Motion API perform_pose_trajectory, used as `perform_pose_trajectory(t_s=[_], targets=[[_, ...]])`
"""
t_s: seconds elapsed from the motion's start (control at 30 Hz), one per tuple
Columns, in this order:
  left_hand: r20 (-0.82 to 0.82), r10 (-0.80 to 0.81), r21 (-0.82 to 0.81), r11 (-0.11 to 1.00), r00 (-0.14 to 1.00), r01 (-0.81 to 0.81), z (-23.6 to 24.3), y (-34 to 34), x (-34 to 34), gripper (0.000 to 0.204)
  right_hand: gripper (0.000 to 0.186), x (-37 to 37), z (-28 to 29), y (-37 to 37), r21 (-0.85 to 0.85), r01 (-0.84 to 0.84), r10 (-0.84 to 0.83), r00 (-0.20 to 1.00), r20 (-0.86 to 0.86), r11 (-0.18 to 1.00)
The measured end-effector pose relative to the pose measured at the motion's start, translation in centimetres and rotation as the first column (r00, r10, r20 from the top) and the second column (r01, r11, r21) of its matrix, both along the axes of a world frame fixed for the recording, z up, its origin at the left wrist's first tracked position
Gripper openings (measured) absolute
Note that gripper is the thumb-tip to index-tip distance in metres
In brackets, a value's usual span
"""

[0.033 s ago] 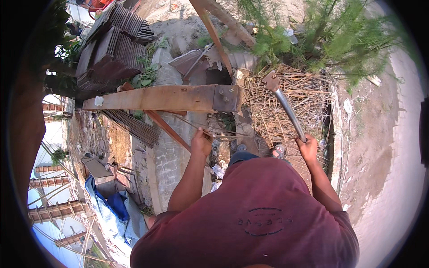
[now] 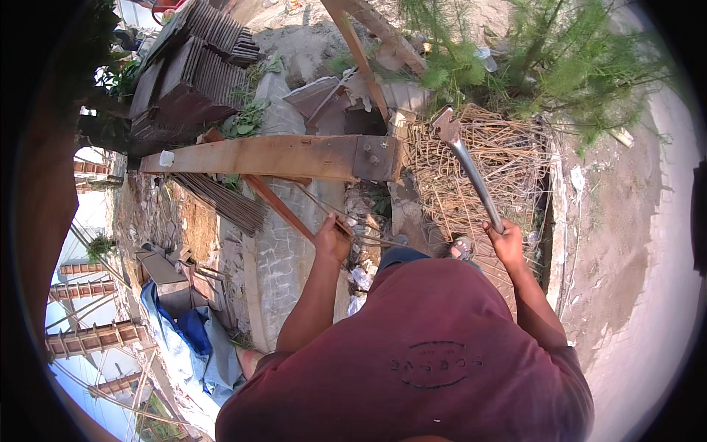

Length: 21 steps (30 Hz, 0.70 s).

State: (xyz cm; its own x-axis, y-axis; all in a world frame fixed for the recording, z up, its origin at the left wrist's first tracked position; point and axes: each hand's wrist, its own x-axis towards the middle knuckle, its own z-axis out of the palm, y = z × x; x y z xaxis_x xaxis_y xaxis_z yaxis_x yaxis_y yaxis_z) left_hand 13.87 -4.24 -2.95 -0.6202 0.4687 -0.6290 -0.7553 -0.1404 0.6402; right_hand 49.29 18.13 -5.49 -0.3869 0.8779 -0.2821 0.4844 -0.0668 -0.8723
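My right hand (image 2: 505, 237) is closed round the lower end of a rebar bending wrench (image 2: 476, 177), a grey tube with a rusty notched head. The wrench slants up and left over a heap of bent rebar pieces (image 2: 482, 166). My left hand (image 2: 333, 239) is closed on thin steel rods (image 2: 375, 241), which run out past both sides of the fist; how many is unclear. Beyond that hand lies a thick wooden beam (image 2: 280, 158), with a metal plate (image 2: 377, 158) bearing short pegs at its right end. Neither hand touches the beam.
Dark slabs (image 2: 193, 81) are stacked at the far left, near a bundle of straight rods (image 2: 224, 205). A slanted wooden brace (image 2: 278, 208) meets the beam. Feathery green plants (image 2: 545, 66) overhang the far right. Blue sheeting (image 2: 193, 342) lies at lower left.
The rods in my left hand have tilted, their right ends now lower. The wrench's head has shifted very slightly. Both hands keep their grip.
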Motion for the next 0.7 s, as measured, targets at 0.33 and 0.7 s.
perform_pose_trajectory(t_s=[0.33,0.7], targets=[[-0.084,0.224,0.041,0.974,0.971,-0.221,10.9,3.5,2.6,0.02,0.032,-14.8,10.6,-2.7,-0.235,-0.766,0.415,0.547,-0.727,0.598],[-0.409,-0.041,0.209,0.968,0.912,0.138,14.6,4.8,4.8,0.05,0.013,-21.7,19.9,-6.0,-0.388,-0.701,0.074,0.531,-0.844,0.599]])
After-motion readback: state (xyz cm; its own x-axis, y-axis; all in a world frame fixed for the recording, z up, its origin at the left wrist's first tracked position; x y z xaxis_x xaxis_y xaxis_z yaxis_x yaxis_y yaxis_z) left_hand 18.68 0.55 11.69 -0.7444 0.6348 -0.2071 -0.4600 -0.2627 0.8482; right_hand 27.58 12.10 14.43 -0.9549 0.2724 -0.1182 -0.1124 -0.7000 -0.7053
